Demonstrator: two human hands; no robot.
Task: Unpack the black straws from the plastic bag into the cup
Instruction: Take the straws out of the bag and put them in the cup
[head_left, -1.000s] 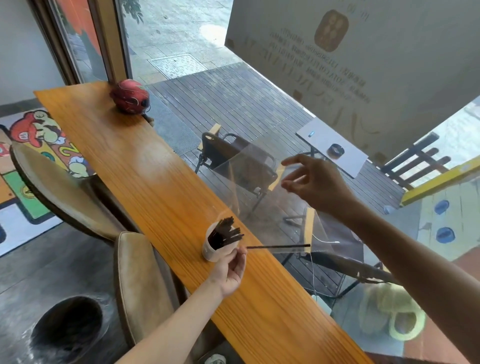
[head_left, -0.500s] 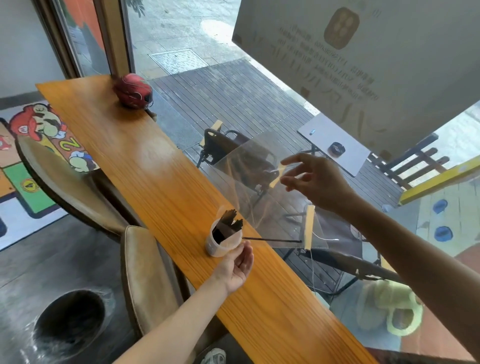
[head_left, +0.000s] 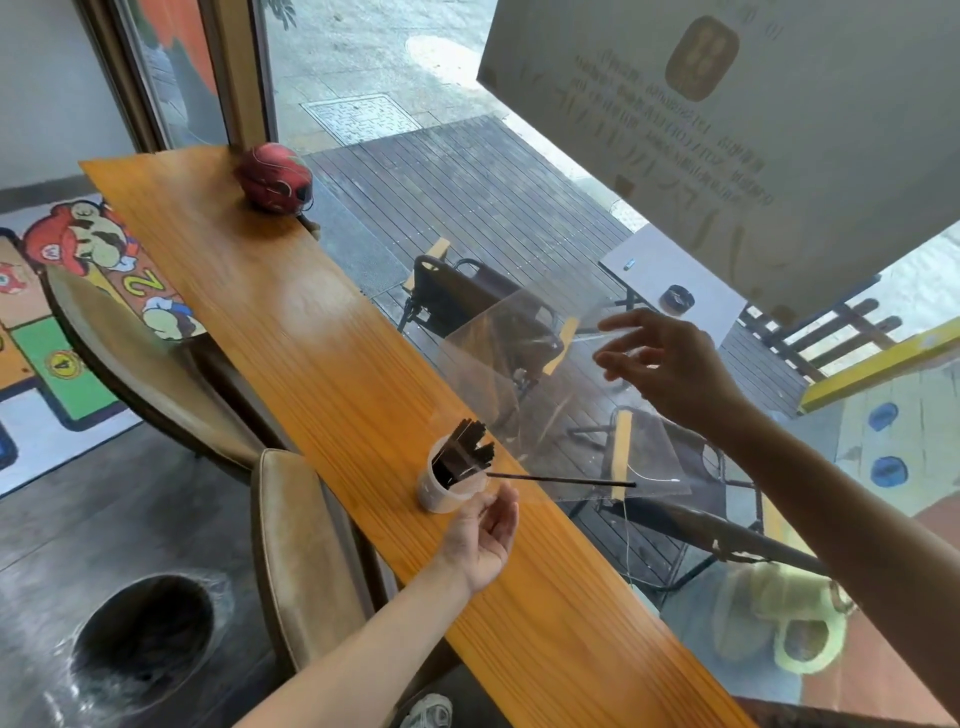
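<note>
A white cup (head_left: 440, 494) stands on the wooden counter (head_left: 322, 343) with a bunch of black straws (head_left: 467, 448) leaning in it. My left hand (head_left: 483, 535) sits palm up just right of the cup, fingertips pinching the end of a single black straw (head_left: 561, 479). That straw lies level, with its far end inside the bottom of the clear plastic bag (head_left: 519, 374). My right hand (head_left: 670, 369) holds the bag up by its top edge, above and right of the cup, beyond the counter's window side.
A red helmet (head_left: 272, 176) rests at the far end of the counter. Two tan stools (head_left: 301, 545) (head_left: 135, 364) stand along its left side, with a dark round bin (head_left: 145, 629) on the floor. A glass window runs along the right edge.
Both hands keep their grips and places. The bag's lower left corner has swung a little closer to the cup, and the single straw's near end sits nearer the cup rim.
</note>
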